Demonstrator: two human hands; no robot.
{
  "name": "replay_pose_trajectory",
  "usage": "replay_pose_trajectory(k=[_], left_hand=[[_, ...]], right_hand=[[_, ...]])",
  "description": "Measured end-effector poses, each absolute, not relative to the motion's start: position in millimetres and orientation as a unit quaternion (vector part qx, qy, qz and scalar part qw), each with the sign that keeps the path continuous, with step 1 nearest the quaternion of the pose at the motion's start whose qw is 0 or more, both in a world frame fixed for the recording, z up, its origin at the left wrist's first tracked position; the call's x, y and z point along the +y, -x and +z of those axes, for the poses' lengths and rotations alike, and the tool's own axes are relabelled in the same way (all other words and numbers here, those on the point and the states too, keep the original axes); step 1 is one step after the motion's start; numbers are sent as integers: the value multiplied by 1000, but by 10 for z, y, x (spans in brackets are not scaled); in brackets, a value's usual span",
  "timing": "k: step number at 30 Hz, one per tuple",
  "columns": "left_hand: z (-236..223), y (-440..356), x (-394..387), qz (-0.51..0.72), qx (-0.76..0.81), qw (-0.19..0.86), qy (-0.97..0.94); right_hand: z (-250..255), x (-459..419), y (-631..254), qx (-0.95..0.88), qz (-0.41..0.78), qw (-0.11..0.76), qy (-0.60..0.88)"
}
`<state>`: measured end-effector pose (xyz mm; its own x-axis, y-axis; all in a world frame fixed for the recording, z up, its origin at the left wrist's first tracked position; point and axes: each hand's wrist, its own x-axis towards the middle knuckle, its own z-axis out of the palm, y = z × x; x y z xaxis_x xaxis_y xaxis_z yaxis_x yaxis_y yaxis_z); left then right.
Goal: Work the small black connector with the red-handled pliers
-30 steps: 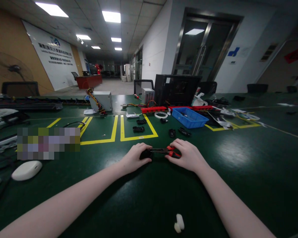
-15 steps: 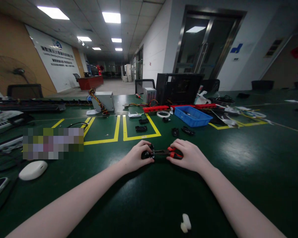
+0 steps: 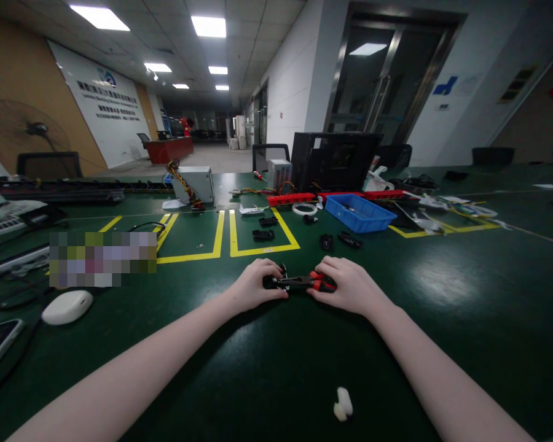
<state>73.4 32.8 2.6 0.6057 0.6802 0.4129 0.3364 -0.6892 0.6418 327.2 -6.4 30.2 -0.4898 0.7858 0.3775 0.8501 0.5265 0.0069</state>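
My right hand (image 3: 345,283) is closed around the red and black handles of a pair of long-nose pliers (image 3: 299,282). The pliers' jaws point left, toward my left hand (image 3: 253,286). Between its thumb and fingers my left hand grips a small black part (image 3: 271,282) with some shiny metal on it; the fingers hide much of it, and I cannot tell its kind. The plier tips meet this part at its right side. Beyond my hands lie similar-looking black pieces, one (image 3: 326,242) beside another (image 3: 350,239).
A blue plastic bin (image 3: 360,213) stands beyond my right hand. Behind it are a red strip (image 3: 291,199) and a black computer case (image 3: 334,161). A power supply (image 3: 194,184) sits at back left. A white rounded case (image 3: 67,307) lies left, and small white pieces (image 3: 345,402) lie near me.
The pliers' tips now reach a little further into the black part, and more of its metal shows. Both hands keep their grips. The view has shifted slightly.
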Motion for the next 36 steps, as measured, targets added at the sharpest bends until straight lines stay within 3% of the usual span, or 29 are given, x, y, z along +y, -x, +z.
replay_pose_trajectory(k=[22, 31, 36], left_hand=[[40, -725, 330, 326, 294, 233, -867], [58, -722, 279, 317, 287, 213, -878], [50, -711, 275, 304, 279, 253, -875]], right_hand=[[273, -35, -3287, -867, -220, 170, 414], [341, -97, -3242, -862, -108, 148, 473], [372, -111, -3223, -851, -60, 139, 503]])
